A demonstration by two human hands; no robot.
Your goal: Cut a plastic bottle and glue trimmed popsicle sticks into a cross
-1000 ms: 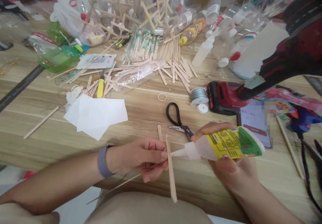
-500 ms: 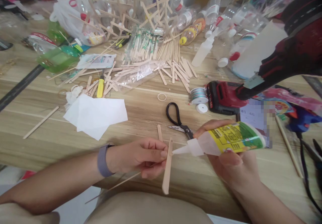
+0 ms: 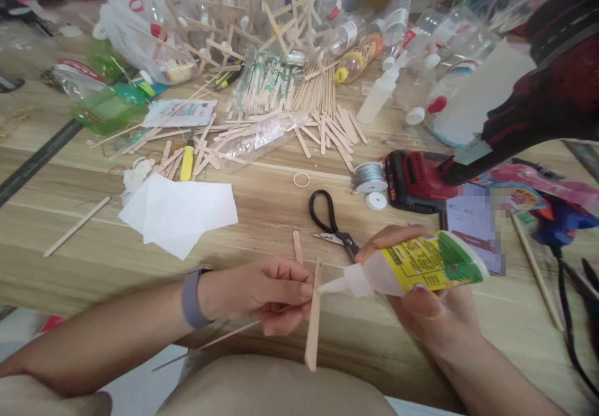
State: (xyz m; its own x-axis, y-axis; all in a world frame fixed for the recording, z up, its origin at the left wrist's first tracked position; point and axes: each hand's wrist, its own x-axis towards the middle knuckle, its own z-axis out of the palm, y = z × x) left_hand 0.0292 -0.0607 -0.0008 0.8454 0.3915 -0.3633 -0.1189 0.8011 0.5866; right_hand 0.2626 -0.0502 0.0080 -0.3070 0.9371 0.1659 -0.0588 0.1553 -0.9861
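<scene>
My left hand (image 3: 281, 294) pinches a flat wooden craft stick (image 3: 314, 322), held nearly upright in the view. A thin wooden skewer (image 3: 231, 333) runs out from beneath that hand toward the lower left. In my right hand (image 3: 433, 310) is a glue bottle (image 3: 425, 263) with a yellow and green label, tilted so its white nozzle meets the stick's right side near the upper part. Another craft stick (image 3: 297, 247) lies just behind my left fingers. Black-handled scissors (image 3: 334, 222) rest on the table beyond my hands, partly hidden by the right one.
White paper sheets (image 3: 182, 213) lie at left, near a yellow-handled screwdriver (image 3: 186, 161). Loose sticks, skewers and plastic bottles crowd the back. A thread spool (image 3: 370, 177) stands beside a red and black power tool (image 3: 416, 182). A phone (image 3: 472, 222) lies at right.
The glue bottle and its nozzle tip have shifted slightly left and down along the stick. The stick's lower end has swung a little to the right and down.
</scene>
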